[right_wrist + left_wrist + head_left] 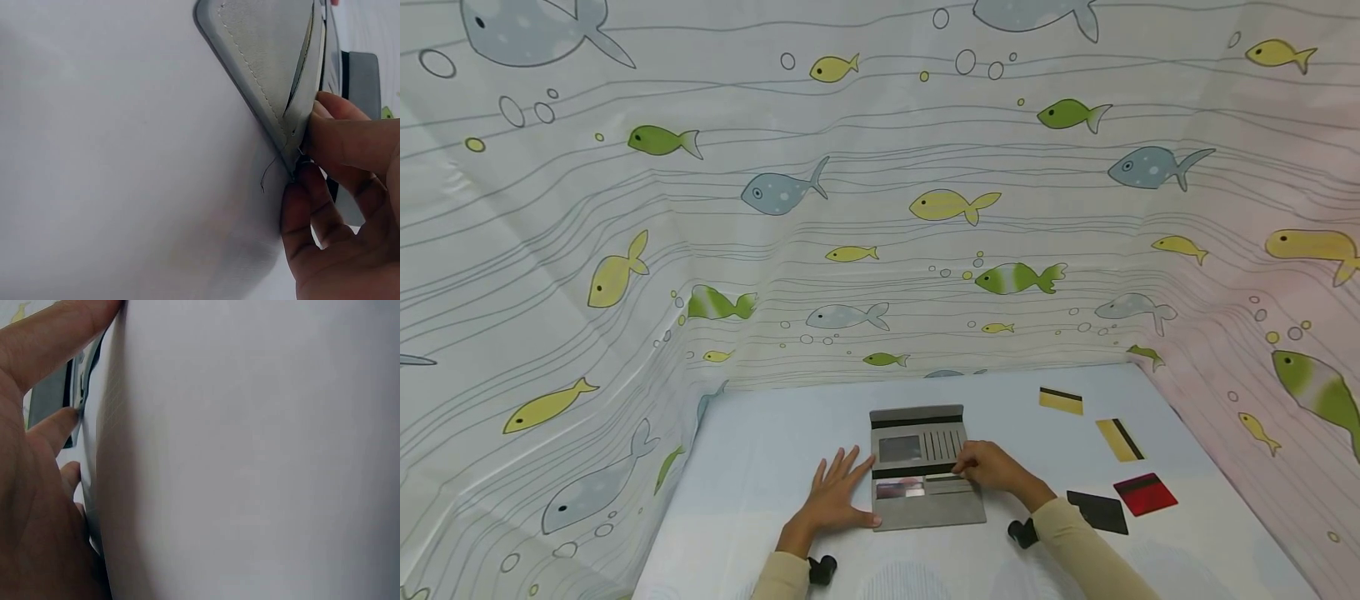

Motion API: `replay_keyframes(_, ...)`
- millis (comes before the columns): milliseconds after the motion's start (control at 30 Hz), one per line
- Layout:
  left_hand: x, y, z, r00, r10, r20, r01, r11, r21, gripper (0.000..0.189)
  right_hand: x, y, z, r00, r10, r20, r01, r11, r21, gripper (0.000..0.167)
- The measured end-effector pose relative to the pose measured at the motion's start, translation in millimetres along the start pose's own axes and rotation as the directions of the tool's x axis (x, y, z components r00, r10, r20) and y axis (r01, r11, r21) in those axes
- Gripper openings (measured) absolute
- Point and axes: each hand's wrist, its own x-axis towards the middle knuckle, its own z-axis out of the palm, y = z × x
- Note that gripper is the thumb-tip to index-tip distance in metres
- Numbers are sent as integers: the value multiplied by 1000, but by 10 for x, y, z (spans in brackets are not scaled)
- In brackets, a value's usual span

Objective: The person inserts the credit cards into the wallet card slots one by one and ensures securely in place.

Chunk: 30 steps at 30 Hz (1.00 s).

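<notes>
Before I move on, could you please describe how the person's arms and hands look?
The beige fabric left sleeve and matching beige right sleeve look plain. Beside each sleeve's end sits a small, rounded black device, with no cable that I can see. The bare left hand and bare right hand show no gloves or rings.

No legible text, brand or number; none on the grey wallet (928, 512), the loose cards (1146, 495), the fish-printed sheet (917, 283)
</notes>
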Motion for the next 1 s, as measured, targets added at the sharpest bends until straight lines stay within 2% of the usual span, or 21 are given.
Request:
replay_keyframes(500, -7, -4, -4, 1000, 5, -1, -5, 1000, -1, 108, -37, -50, 30, 998, -43, -52, 41, 998, -46, 15)
replay_keyframes(800, 6, -13, -1, 1000, 11, -3, -11, 1000, 6, 107, -68, -71, 70, 989, -99, -106, 84, 986, -145, 15)
replay_keyframes(1000, -6, -2, -5, 1000, 17, -2, -17, 1000, -6, 107, -124, -68, 167, 983, -95, -156, 60, 975, -216, 16)
